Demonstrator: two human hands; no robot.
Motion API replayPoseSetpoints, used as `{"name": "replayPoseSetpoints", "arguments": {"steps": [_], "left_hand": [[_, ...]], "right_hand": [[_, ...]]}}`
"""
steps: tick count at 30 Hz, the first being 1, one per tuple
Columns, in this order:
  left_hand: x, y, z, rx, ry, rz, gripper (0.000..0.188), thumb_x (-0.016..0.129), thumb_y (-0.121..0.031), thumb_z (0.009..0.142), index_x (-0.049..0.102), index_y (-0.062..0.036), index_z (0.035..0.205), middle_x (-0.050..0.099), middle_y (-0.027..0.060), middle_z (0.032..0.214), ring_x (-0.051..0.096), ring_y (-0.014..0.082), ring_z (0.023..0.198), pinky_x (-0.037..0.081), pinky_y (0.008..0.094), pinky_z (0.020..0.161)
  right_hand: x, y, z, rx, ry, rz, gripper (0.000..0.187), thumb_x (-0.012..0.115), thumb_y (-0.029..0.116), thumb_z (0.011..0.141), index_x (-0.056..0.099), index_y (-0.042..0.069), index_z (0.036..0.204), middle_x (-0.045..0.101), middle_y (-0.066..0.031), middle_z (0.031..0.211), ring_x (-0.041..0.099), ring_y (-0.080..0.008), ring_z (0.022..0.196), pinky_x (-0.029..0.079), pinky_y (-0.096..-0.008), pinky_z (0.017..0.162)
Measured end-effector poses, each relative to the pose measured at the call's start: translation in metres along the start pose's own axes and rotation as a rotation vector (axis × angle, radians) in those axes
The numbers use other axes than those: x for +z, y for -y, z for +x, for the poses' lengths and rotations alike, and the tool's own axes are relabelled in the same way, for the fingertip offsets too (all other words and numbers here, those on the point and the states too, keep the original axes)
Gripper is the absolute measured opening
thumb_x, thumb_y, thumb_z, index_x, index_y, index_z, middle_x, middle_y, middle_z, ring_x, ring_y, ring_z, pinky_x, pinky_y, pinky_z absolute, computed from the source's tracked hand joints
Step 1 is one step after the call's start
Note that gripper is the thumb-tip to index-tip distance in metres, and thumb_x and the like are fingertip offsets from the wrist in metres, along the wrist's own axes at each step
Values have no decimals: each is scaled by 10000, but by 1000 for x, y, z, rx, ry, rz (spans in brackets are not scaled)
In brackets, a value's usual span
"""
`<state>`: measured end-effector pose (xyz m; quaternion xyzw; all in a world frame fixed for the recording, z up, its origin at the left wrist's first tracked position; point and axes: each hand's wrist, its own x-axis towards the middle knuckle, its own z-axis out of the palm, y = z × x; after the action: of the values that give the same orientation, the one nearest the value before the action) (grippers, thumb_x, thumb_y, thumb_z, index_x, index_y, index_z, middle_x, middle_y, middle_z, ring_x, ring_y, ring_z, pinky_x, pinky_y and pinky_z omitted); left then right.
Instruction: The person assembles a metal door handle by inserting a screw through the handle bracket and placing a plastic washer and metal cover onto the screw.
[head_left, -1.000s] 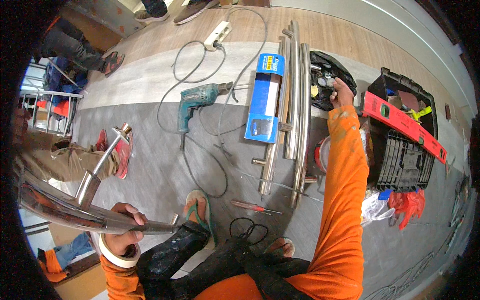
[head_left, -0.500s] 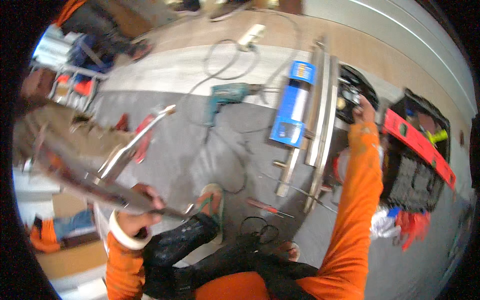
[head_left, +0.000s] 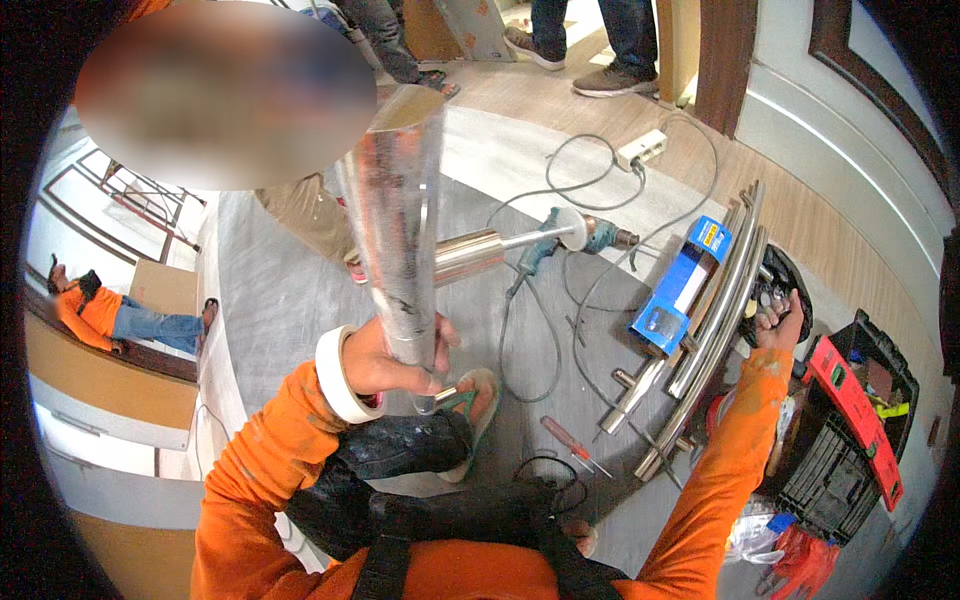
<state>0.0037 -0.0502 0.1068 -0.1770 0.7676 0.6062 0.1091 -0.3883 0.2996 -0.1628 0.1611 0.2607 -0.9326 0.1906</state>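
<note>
In the head view, the tube is held up in front of the body by the left hand, the fingers wrapped around its lower end; a tape roll is worn on that wrist. A side post projects from the tube. Polished metal is suggested: stiff, probably hollow yet weighty, and slippery if greasy. It would be best gripped around the bare shaft, near the post for balance. The right hand is curled at the black bag; whether anything is pinched cannot be told.
</note>
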Motion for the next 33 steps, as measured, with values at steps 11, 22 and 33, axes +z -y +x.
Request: {"name": "replayPoseSetpoints", "arguments": {"steps": [11, 22, 33], "left_hand": [[11, -14, -10, 141, 43, -5, 417, 705, -13, 651, 523, -16, 1026, 569, 9, 817, 561, 109, 733, 458, 269, 678], [4, -9, -33, 327, -35, 160, 352, 757, -211, 589, 578, -35, 836, 598, 38, 723, 555, 142, 661, 450, 320, 624], [46, -4, -45, 540, -248, 143, 525, 776, -220, 536, 541, 35, 931, 607, 105, 732, 578, 184, 695, 453, 326, 611]], "right_hand": [[87, -68, -96, 92, 239, -176, 165, 536, 259, 878, 514, 122, 789, 432, 39, 565, 414, -76, 457, 312, -192, 382], [128, -121, -116, 392, 416, -163, 200, 477, 255, 908, 459, 167, 730, 283, 84, 501, 224, -31, 364, 176, -192, 306], [215, -142, -246, -17, 278, -542, 319, 536, 372, 831, 533, 53, 829, 516, -23, 645, 363, -113, 439, 332, -279, 424]]}}
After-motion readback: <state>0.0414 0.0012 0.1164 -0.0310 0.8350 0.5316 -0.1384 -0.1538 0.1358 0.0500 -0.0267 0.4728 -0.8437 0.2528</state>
